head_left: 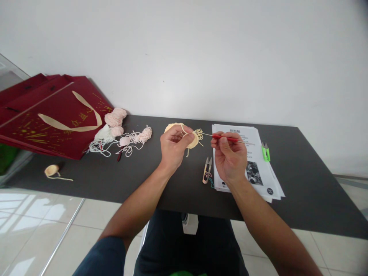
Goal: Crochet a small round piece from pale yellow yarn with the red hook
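Room: a plain white wall (pixel 201 57) behind a dark worktop (pixel 301 168), with pale floor tiles (pixel 43 214) below.
Far left: red gift bags (pixel 51 115) with a cream ribbon handle lie flat, overhanging the worktop's left end.
Left front: a small cream cup-shaped piece (pixel 51 170) with a trailing yarn end lies alone, well apart from the hands.
Left of centre: pink yarn bundles (pixel 115 118) and a white yarn tangle (pixel 103 138) lie just beside the bags.
Left hand (pixel 172 147): pinched closed on the cream crochet round (pixel 194 142), held just above the worktop at its middle, with yarn running over the fingers.
Progress: judging by its size, the round is a small flat disc only a few rows wide. A loose yarn tangle (pixel 199 133) beside it has not been worked in, so much looks left to do.
Look of the round: pale cream, soft and thin, and partly hidden by the fingers. Its stitches are too small to read.
Right hand (pixel 230 157): closed on the red-handled crochet hook (pixel 227 138), whose tip points left at the round's edge.
Between the wrists: tan thread snips (pixel 207 170) lie flat on the worktop.
Right: printed sheets (pixel 258 168) lie stacked under the right hand, with green snips (pixel 266 152) at their right edge.
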A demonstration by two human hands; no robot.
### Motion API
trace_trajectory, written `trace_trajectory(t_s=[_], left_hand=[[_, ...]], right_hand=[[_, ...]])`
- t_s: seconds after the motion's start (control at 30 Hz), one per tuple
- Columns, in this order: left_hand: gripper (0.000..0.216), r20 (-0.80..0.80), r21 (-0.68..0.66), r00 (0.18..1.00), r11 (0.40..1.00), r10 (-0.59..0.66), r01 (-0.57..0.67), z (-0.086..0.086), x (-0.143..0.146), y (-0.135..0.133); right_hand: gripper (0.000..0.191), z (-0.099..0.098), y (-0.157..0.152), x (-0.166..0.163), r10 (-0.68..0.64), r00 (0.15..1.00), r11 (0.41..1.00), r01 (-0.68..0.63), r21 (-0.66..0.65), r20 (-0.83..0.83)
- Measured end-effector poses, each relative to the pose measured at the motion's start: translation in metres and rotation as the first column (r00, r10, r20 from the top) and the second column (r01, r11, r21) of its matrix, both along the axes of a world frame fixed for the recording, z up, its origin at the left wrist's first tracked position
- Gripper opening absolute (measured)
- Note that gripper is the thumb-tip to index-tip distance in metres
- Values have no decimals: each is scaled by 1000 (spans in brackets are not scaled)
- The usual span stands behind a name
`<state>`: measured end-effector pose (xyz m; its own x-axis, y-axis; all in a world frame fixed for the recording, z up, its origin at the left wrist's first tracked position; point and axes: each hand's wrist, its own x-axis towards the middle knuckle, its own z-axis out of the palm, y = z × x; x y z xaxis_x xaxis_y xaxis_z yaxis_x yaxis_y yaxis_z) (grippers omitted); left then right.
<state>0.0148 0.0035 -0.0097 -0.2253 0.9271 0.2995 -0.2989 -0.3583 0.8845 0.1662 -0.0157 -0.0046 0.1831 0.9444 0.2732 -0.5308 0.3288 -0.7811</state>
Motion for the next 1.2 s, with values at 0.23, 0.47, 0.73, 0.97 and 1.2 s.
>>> trace_trajectory(t_s=[0.23,0.47,0.73,0.97,1.2], left_hand=[[12,-4,0,1000,1000,11,-11,-1,-1,0],[11,3,7,1000,1000,10,-10,-1,0,0],[10,-10,9,1000,1000,17,-17,-1,0,-1],[11,-23,-4,999,1000,23,-23,-1,0,-1],[19,8,11,1000,1000,-27,27,4,1,-2]], right_hand=[[12,0,0,0,-3,1000,1000,3,-4,12],[12,0,0,0,0,1000,1000,0,-3,8],[13,2,-1,0,-1,1000,1000,1,-15,7],[13,1,-1,0,0,1000,1000,1,-14,16],[13,-1,-1,1,11,1000,1000,-11,-11,15]])
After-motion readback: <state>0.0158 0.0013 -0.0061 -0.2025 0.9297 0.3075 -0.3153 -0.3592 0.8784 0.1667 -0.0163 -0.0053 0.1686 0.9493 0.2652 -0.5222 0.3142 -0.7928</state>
